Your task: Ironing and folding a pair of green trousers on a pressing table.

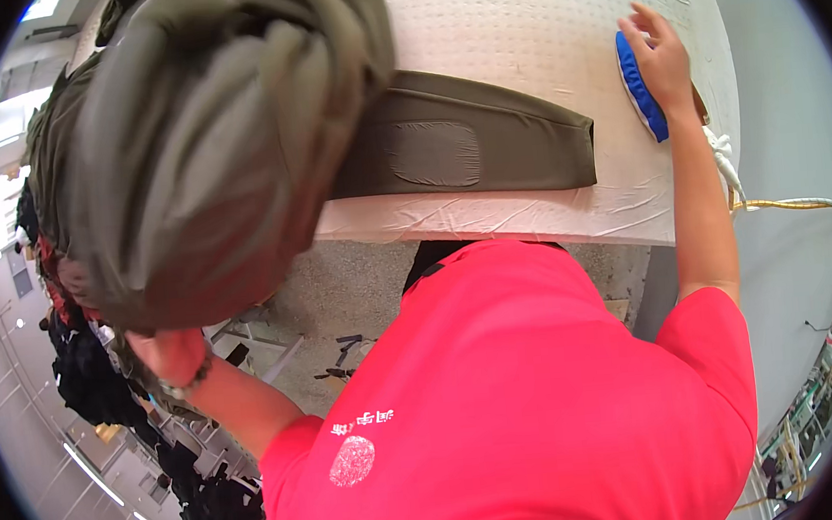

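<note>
Head view. The left hand [174,355], at 8 o'clock, is largely hidden beneath a bunched olive garment [222,148] it carries; its grip cannot be made out. One flat olive garment part [470,143] with a stitched patch lies on the white padded table [534,16]. At 2 o'clock, the right hand [659,55] closes over a blue iron [639,86], mostly covered. A pink shirt [525,398] blocks the lower foreground.

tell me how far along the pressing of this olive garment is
Done: one olive garment panel lies flat on the white padded table. In hand: the left hand lifts the bunched rest of the garment; the right hand rests on a blue iron. Left: the bunched part, apparently.
</note>
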Demonstrator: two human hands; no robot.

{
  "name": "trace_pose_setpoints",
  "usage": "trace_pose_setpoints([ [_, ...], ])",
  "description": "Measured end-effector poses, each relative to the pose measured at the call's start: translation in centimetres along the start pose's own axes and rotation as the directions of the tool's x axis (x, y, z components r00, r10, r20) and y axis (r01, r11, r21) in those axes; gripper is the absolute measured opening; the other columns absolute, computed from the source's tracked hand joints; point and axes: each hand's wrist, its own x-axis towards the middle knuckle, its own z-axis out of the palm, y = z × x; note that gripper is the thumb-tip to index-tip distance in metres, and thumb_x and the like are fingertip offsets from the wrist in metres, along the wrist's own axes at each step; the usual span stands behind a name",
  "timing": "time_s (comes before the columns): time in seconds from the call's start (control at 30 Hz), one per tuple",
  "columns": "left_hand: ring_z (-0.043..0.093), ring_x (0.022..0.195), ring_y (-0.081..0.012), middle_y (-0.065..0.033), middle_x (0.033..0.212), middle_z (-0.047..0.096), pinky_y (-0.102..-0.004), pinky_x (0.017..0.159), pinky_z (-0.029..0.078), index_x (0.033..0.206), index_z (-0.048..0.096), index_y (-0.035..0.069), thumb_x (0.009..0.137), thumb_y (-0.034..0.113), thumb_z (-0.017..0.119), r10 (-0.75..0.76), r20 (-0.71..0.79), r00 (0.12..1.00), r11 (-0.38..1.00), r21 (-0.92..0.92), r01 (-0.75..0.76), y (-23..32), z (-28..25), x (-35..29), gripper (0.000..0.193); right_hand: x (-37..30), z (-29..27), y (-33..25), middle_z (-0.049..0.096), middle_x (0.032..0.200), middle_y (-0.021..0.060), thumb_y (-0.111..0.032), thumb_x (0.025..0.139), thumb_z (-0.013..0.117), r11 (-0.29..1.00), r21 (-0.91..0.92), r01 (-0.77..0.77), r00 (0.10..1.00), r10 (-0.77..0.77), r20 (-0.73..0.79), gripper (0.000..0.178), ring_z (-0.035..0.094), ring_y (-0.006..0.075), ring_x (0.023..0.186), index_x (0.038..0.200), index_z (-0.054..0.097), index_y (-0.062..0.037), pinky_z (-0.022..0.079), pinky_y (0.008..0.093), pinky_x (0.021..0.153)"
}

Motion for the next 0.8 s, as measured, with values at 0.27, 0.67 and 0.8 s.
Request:
trace_pose_setpoints([
  [0.27,0.068,0.093,-0.0158,-0.0031,0.1,0.074,-0.0311,0.086,0.053,0.108,0.071,0.001,0.077,-0.006,0.079,-0.58,0.008,0.815,0.708,0.499,0.499,2.2,8.0,-10.8,0.033,3.1,9.1,-10.5,0.078,0.107,0.0123,-0.028,0.1,0.07,0.828,0.561,-0.002,0.976,-0.12,0.181,0.041,0.073,0.0161,0.097,0.129,0.067,0.0009,0.056,0.0295,0.088],
  [0.67,0.052,0.07,-0.0366,-0.0098,0.071,0.052,-0.042,0.071,0.044,0.077,0.063,0.005,0.072,0.023,0.093,-0.147,0.597,0.789,0.928,0.358,-0.098,9.5,10.3,-15.2,0.036,-0.5,21.3,-35.0,0.057,0.146,0.0239,-0.067,0.071,0.081,0.876,0.108,0.47,0.394,-0.318,0.862,0.11,0.056,0.0392,0.134,0.152,0.042,-0.0034,0.046,0.0456,0.112],
  [0.8,0.054,0.073,-0.0369,-0.0104,0.072,0.052,-0.0413,0.073,0.043,0.077,0.059,0.005,0.076,0.024,0.09,-0.137,0.45,0.882,0.911,0.407,-0.066,9.3,9.0,-13.3,0.037,-3.2,25.6,-32.7,0.047,0.156,0.0172,-0.055,0.077,0.082,0.682,-0.025,0.731,0.662,-0.699,0.27,0.101,0.041,0.0316,0.148,0.153,0.041,-0.0027,0.031,0.0531,0.122],
])
